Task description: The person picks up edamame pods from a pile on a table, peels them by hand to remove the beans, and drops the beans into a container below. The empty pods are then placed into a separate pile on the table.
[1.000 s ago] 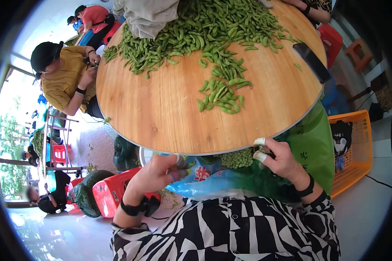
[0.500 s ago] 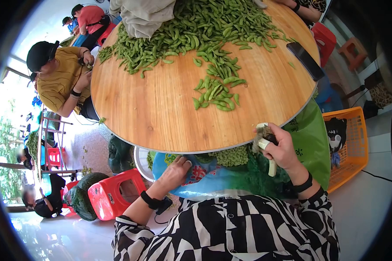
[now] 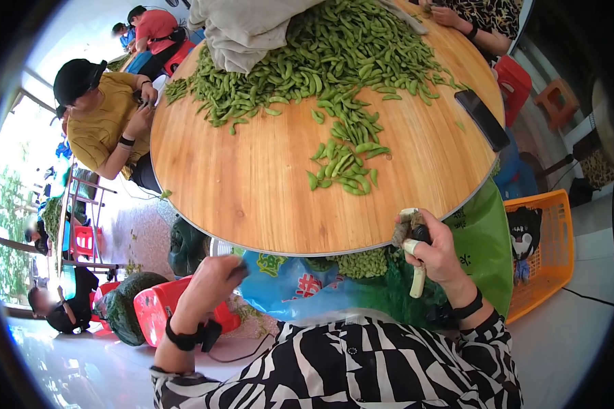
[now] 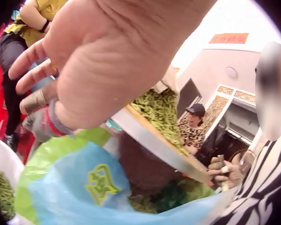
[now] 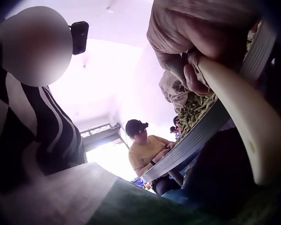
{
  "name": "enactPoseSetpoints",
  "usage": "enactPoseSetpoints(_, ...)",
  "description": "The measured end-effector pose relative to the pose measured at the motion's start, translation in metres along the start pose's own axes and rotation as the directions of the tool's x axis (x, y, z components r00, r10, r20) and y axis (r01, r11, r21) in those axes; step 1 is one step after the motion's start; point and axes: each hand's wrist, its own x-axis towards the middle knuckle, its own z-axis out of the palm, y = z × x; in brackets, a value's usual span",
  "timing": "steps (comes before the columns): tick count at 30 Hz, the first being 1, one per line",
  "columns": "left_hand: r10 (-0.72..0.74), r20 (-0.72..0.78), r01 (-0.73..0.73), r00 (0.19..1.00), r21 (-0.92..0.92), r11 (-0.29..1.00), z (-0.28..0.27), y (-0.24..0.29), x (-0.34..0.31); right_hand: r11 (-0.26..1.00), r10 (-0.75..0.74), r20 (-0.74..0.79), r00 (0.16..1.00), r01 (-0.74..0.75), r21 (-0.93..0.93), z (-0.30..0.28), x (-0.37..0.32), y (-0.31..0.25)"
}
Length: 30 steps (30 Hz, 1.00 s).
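Observation:
My left hand (image 3: 215, 283) hangs left of the blue bag (image 3: 273, 279), off the round wooden table's edge. The left wrist view shows this hand (image 4: 103, 61) above the bag (image 4: 75, 173), fingers loosely extended, with wrappings on some digits and nothing seen in its grip. By the table's near right edge, my right hand (image 3: 438, 253) grips a pale curved handle (image 3: 417, 281), also large in the right wrist view; what its other end is, I cannot tell. Shelled beans (image 3: 365, 264) lie below the table edge. A small group of green pods (image 3: 341, 163) lies on the table (image 3: 252, 191).
A large pod heap (image 3: 307, 68) and grey cloth (image 3: 245, 31) cover the table's far side. A phone (image 3: 482, 121) lies at the right edge. Beside me are a red stool (image 3: 147, 310) and an orange basket (image 3: 559, 238). A person in yellow (image 3: 102, 129) sits left.
My left hand went from the table edge down to the blue bag, then moved left off it. My right hand has turned, bringing the pale handle into view, and keeps its grip.

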Motion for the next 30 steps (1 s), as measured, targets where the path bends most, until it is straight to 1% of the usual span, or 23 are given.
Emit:
enactPoseSetpoints(2,0.162,-0.185,-0.177,0.969,-0.065,0.982,-0.01,0.041,0.027,0.995,-0.03,0.011,0.999,0.029,0.093,0.004,0.004,0.0)
enactPoseSetpoints(3,0.269,-0.278,-0.292,0.922,-0.042,0.956,-0.009,0.049,0.046,0.994,-0.036,0.038,0.999,0.032,0.104,0.006,0.004,-0.001)
enactPoseSetpoints(4,0.369,-0.368,-0.4,0.853,-0.007,0.917,-0.007,0.054,0.066,0.995,-0.039,0.041,0.998,0.035,0.096,0.008,0.004,-0.002)
enactPoseSetpoints(6,0.447,-0.449,-0.459,0.774,0.088,0.884,-0.007,0.065,0.102,0.986,0.012,0.036,0.999,-0.018,0.164,0.012,0.006,-0.004)
enactPoseSetpoints(7,0.447,-0.457,-0.459,0.769,0.091,0.884,-0.007,0.063,0.121,0.993,0.004,0.043,0.999,-0.009,0.119,0.013,0.007,-0.004)
enactPoseSetpoints(9,0.669,-0.4,-0.615,0.627,0.273,0.74,-0.003,0.058,0.152,0.995,0.02,0.052,0.998,-0.025,0.098,0.011,0.006,-0.002)
enactPoseSetpoints(10,0.669,-0.405,-0.614,0.623,0.277,0.739,0.0,0.056,0.157,0.996,0.039,0.056,0.998,-0.044,0.083,0.009,0.006,0.001)
enactPoseSetpoints(13,0.665,-0.392,-0.629,0.636,0.236,0.741,0.004,0.058,0.162,0.998,0.002,0.076,0.997,-0.007,0.069,0.01,0.008,0.008)
enactPoseSetpoints(14,0.64,-0.389,-0.597,0.663,0.242,0.765,0.006,0.06,0.16,0.999,-0.009,0.089,0.996,0.004,0.054,0.012,0.009,0.009)
enactPoseSetpoints(15,0.615,-0.384,-0.565,0.689,0.246,0.787,0.007,0.063,0.158,0.999,0.011,0.138,0.99,-0.018,0.049,0.012,0.01,0.008)
enactPoseSetpoints(19,0.615,-0.405,-0.551,0.676,0.275,0.788,0.011,0.07,0.157,1.0,0.011,0.159,0.987,-0.012,0.002,0.024,0.017,0.002)
enactPoseSetpoints(21,0.583,-0.317,-0.52,0.748,0.265,0.812,0.007,0.07,0.157,1.0,-0.019,0.177,0.984,0.019,-0.001,0.026,0.02,0.002)
enactPoseSetpoints(25,0.59,-0.334,-0.521,0.735,0.278,0.807,0.009,0.07,0.154,1.0,-0.003,0.16,0.987,0.005,-0.013,0.025,0.022,0.002)
enactPoseSetpoints(27,0.536,-0.349,-0.454,0.769,0.293,0.841,0.012,0.07,0.151,1.0,0.014,0.147,0.989,-0.015,0.0,0.024,0.021,0.001)
enactPoseSetpoints(28,0.537,-0.349,-0.455,0.768,0.293,0.841,0.013,0.07,0.15,1.0,0.014,0.147,0.989,-0.014,0.0,0.024,0.022,0.002)
enactPoseSetpoints(30,0.481,-0.402,-0.442,0.779,0.192,0.876,0.015,0.072,0.151,1.0,0.006,0.13,0.991,-0.007,0.007,0.024,0.022,0.003)
